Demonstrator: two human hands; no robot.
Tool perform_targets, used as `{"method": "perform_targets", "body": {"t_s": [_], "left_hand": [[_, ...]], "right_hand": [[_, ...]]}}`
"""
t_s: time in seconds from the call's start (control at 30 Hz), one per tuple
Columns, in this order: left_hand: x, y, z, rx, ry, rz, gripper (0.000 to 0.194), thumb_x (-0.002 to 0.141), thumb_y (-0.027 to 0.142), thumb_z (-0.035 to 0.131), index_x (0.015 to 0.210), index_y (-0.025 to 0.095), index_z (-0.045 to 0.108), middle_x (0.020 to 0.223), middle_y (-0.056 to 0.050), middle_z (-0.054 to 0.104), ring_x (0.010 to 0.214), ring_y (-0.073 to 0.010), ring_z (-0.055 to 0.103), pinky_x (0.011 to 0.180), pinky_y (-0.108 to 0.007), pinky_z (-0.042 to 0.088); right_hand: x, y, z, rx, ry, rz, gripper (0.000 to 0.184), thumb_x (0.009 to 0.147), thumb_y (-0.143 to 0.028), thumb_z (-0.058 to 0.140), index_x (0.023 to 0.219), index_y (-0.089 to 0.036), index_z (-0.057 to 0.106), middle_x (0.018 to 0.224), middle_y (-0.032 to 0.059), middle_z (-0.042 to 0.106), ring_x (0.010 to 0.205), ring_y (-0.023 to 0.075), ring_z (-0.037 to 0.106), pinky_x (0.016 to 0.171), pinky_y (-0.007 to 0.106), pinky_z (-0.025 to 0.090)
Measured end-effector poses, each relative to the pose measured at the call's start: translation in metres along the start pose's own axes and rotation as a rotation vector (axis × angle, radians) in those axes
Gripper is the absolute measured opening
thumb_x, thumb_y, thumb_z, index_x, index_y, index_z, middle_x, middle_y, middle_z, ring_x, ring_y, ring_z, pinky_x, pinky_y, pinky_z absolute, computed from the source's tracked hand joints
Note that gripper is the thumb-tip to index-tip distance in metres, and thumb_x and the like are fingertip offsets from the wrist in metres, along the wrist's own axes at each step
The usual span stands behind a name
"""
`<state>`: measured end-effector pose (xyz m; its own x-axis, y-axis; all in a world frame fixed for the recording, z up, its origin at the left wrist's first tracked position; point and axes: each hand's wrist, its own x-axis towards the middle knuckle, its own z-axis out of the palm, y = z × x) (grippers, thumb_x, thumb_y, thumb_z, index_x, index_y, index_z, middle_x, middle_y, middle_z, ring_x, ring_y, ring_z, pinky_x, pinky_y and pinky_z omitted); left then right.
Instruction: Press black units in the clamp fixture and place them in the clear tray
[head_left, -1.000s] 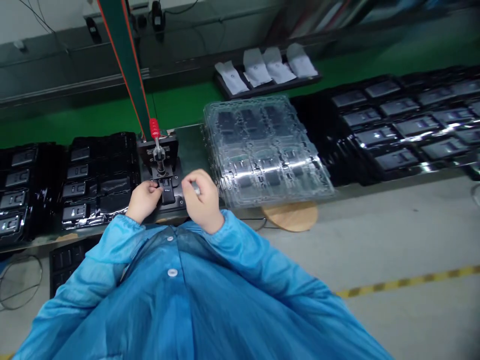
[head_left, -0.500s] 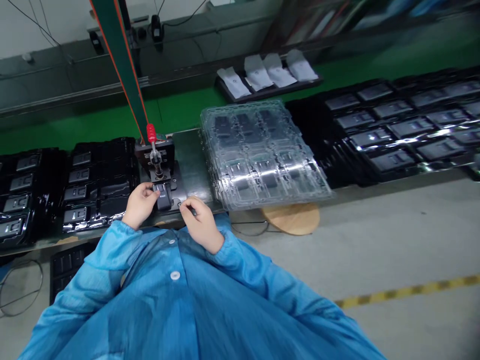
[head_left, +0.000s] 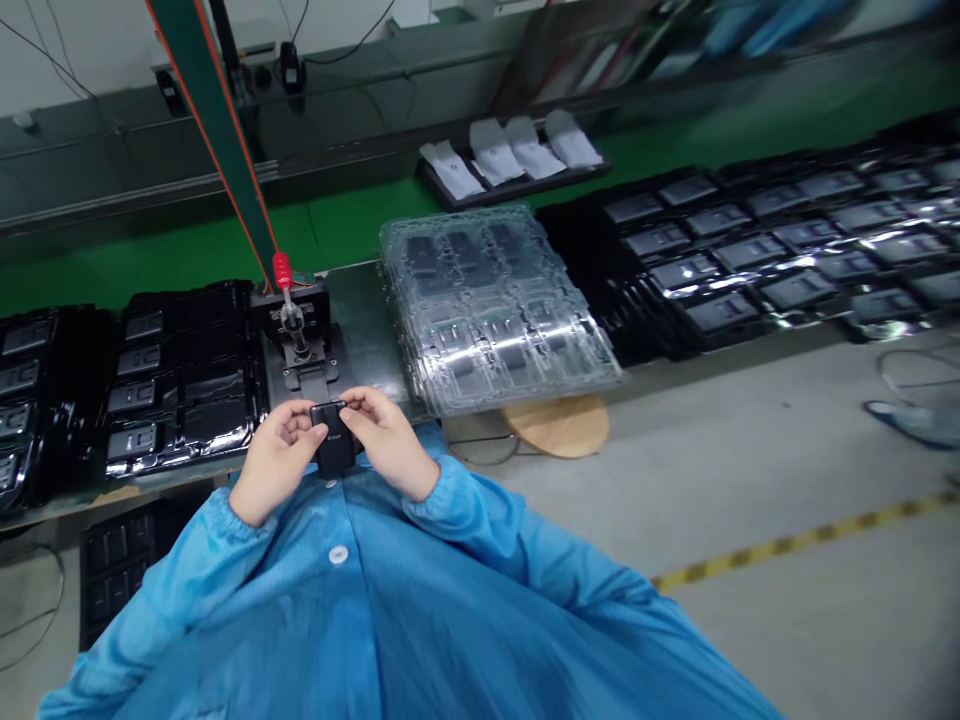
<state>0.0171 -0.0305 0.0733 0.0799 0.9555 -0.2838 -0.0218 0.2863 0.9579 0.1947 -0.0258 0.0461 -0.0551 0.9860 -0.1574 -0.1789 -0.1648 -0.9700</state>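
Black case (head_left: 335, 458), pinched near its top by our left hand (head_left: 276, 455) and right hand (head_left: 388, 440). We do best gripping evenly.

A factory assembly workshop.
On the long workbench (head_left: 369, 312), a red-handled clamp fixture (head_left: 298, 335) has black trays (head_left: 210, 348) of matching parts (head_left: 133, 397) to its left, stacked clear trays (head_left: 600, 376) to its right, and striped floor tape (head_left: 784, 546) farther right.
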Motion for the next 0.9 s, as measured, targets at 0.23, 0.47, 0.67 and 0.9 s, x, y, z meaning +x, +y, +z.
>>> {"method": "perform_targets", "body": {"t_s": [0.23,0.47,0.67,0.9], "left_hand": [[0.003,-0.005,0.021,-0.003,-0.052,0.005,0.051,0.078,0.047,0.089,0.116,0.02,0.068,0.087,-0.003,0.074,0.079,-0.0174,0.071,0.07,-0.027,0.058],[0.015,-0.01,0.056,-0.01,-0.133,0.03,0.057,0.081,0.052,0.086,0.123,0.02,0.065,0.099,-0.005,0.075,0.087,-0.0183,0.072,0.078,-0.029,0.06],[0.014,-0.005,0.063,0.128,-0.267,0.064,0.072,0.084,0.046,0.083,0.146,0.023,0.053,0.11,-0.006,0.071,0.078,-0.0119,0.065,0.074,-0.026,0.057],[-0.017,-0.02,0.008,0.33,-0.187,-0.049,0.059,0.081,0.062,0.081,0.125,0.023,0.073,0.121,-0.013,0.078,0.108,-0.0301,0.077,0.097,-0.044,0.065]], "right_hand": [[-0.008,-0.005,-0.019,0.044,0.03,-0.022,0.025,0.087,-0.038,0.074,0.103,-0.022,0.064,0.089,-0.0013,0.064,0.082,0.0149,0.061,0.079,0.03,0.052],[-0.028,-0.003,-0.05,0.074,0.07,-0.01,0.033,0.084,-0.029,0.078,0.113,-0.024,0.062,0.101,0.0011,0.07,0.094,0.0171,0.066,0.089,0.034,0.053],[0.024,-0.054,-0.128,-0.185,0.226,-0.193,0.03,0.085,-0.031,0.075,0.113,-0.024,0.065,0.097,0.0015,0.071,0.089,0.0185,0.068,0.086,0.036,0.056],[0.173,-0.144,-0.262,-0.689,0.638,-0.114,0.018,0.083,-0.015,0.07,0.101,-0.018,0.068,0.088,0.0029,0.07,0.083,0.0198,0.067,0.086,0.035,0.057]]}}
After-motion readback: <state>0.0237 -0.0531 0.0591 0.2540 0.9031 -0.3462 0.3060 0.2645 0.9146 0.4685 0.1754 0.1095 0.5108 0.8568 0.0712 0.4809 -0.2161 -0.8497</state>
